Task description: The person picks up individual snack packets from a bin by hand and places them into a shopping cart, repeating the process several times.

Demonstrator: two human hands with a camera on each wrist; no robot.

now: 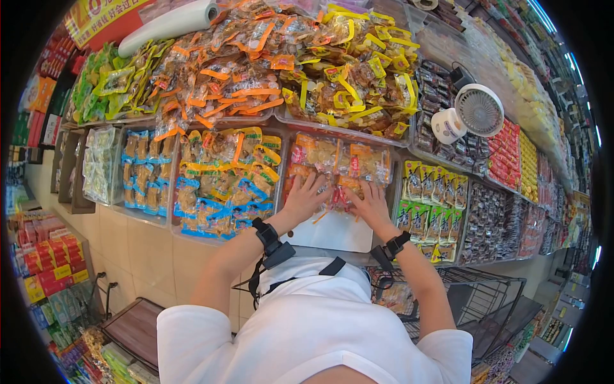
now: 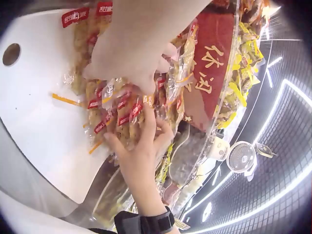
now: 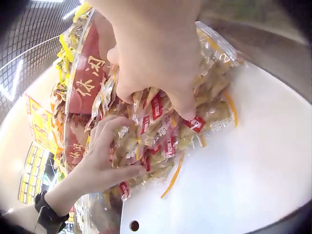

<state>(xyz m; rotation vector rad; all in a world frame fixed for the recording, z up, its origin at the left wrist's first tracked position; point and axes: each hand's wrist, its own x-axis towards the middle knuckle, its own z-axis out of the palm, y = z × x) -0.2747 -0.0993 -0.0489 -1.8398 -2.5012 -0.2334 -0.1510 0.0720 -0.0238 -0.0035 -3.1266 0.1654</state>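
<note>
Clear snack packets (image 1: 368, 163) with red labels and orange strips lie side by side in a bin at the middle of the head view. My left hand (image 1: 307, 195) rests on the left part of them, fingers spread. To its right, my right hand (image 1: 369, 205) touches the packets with extended fingers. A white board (image 1: 339, 233) with a round hole shows under the near edge of the packets. In the right wrist view, the right thumb (image 3: 186, 113) presses on a packet beside a red label, while the left hand (image 3: 100, 158) lies across others. The palms hide part of the pile.
Left of the hands stands a bin of blue- and orange-edged packets (image 1: 227, 185); to the right are yellow and green packets (image 1: 428, 217). Larger heaped bags (image 1: 348, 70) fill the bins behind. A small white fan (image 1: 478, 110) stands at back right, and a wire cart (image 1: 473, 288) at near right.
</note>
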